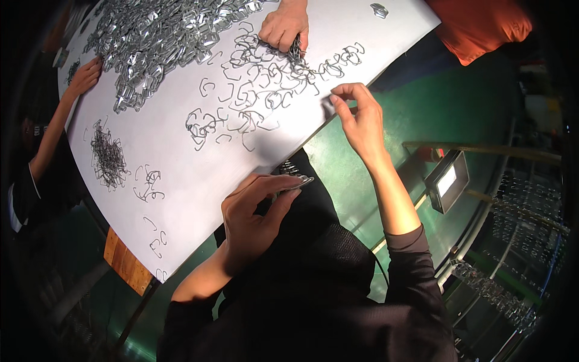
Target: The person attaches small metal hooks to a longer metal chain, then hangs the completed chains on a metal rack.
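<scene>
Left hand [253, 202] pinching a shiny metal piece [306, 181], long axis pointing rightward, near the white table's [181, 175] edge; bent wire hooks [274, 73] leftward of the nearer right hand [362, 117], its fingertips close together, grip indeterminable.

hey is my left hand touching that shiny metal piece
Touching. The head view shows the left hand pinching the metal piece between thumb and fingers.

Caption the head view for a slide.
Left hand pinches a metal piece by a white table strewn with bent wires, right hand near its edge.
</scene>
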Demonstrator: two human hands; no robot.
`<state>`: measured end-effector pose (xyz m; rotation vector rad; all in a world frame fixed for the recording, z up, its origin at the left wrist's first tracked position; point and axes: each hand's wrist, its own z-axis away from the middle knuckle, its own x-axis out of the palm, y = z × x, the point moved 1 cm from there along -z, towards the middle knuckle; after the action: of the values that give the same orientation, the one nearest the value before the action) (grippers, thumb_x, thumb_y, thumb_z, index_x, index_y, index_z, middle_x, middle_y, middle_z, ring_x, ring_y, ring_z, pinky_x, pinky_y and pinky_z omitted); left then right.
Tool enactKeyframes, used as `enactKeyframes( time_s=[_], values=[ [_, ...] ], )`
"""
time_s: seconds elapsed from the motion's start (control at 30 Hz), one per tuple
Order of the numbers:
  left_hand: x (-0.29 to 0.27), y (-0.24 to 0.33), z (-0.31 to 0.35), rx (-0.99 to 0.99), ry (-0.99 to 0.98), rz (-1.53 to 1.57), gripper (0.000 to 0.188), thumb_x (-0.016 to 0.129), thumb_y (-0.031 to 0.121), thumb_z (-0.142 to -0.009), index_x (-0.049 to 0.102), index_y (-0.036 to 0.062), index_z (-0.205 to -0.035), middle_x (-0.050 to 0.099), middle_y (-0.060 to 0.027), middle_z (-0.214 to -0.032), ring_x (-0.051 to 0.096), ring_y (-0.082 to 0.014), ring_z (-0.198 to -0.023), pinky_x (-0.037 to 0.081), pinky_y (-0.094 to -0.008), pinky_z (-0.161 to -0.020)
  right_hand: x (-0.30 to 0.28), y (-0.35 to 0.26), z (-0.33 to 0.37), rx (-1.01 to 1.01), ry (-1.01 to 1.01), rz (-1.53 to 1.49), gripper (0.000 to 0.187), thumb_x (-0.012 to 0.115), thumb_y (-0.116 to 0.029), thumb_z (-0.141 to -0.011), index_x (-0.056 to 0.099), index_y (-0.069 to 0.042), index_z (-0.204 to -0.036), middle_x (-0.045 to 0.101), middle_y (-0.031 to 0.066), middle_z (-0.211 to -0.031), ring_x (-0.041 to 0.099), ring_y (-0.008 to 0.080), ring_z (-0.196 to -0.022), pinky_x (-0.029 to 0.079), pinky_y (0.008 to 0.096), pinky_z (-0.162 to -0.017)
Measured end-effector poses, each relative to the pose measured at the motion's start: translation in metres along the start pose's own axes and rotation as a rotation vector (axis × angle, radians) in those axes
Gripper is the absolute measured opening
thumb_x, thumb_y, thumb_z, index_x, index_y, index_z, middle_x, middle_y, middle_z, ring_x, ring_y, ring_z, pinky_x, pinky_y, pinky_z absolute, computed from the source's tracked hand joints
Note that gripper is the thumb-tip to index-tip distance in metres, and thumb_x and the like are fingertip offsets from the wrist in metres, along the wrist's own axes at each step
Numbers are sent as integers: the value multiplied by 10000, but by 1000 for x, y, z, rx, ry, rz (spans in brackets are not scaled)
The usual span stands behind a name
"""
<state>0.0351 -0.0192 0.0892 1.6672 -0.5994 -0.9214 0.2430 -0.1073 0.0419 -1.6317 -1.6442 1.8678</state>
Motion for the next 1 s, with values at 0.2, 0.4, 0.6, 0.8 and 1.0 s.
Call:
enactKeyframes(
  time_s=[0.2, 0.4, 0.6, 0.8, 1.0],
  values=[
    [1, 3, 1, 5, -35, 35, 205, 661, -96, -724, 645, 5, -902, 677, -94, -851, 629, -153, -765, 503, -259, -681, 5, 51, -60, 12, 269, 39, 134, 598, -46, -803, 613, -6, -931, 594, 131, -925, 599, 264, -766, 470, 352, -714],
    [1, 5, -3, 26, -63, 38, 192, 660, -112, -710, 636, -2, -866, 681, -105, -855, 643, -196, -782, 523, -282, -706, 2, 72, -89, -8, 354, 159, 161, 554, -36, -819, 606, -15, -970, 569, 153, -999, 573, 298, -873, 452, 375, -789],
    [1, 3, -6, 34, -74, 53, 197, 655, -121, -697, 638, -4, -855, 680, -110, -843, 648, -199, -787, 528, -285, -709, 22, 86, -92, -1, 339, 237, 307, 478, 1, -843, 494, 5, -1150, 533, 193, -1135, 553, 352, -979, 443, 399, -866],
    [0, 6, -11, 42, -72, 25, 194, 667, -110, -681, 640, -3, -841, 680, -111, -827, 653, -202, -783, 532, -289, -693, 60, 31, -92, -80, 161, -2, 228, 500, -51, -872, 571, -18, -1086, 589, 164, -1057, 590, 300, -957, 457, 373, -834],
    [-1, 9, -13, 73, -84, -2, 204, 680, -104, -672, 645, 10, -838, 685, -95, -818, 651, -202, -767, 530, -287, -676, 55, 46, -155, -111, -88, 198, 135, 585, -88, -828, 645, -81, -949, 601, 107, -909, 597, 278, -861, 470, 383, -744]
  ],
)
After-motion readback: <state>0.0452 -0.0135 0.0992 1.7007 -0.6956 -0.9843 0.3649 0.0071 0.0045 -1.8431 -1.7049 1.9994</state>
